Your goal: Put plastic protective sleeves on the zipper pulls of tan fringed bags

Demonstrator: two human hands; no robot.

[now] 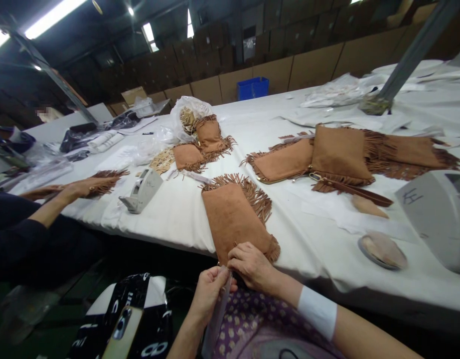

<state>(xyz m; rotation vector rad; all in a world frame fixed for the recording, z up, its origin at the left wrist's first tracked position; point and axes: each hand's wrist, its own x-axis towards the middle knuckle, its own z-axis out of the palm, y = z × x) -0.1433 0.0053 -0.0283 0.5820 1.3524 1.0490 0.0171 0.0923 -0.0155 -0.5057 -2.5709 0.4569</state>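
Right at the front, the person's left hand (pixel 209 294) clenches a clear plastic sleeve (pixel 219 314), while the right hand (pixel 252 267) pinches the near edge of a fringed tan suede pouch (pixel 231 224) lying flat on the white-sheeted surface (pixel 319 244). Beyond, a grey tape dispenser (pixel 142 190) sits near more fringed pouches (pixel 340 154), and a white plastic bag (pixel 196 105) holds tan pieces.

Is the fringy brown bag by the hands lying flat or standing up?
Lying flat: the suede fringed pouch rests on the white table, not upright.
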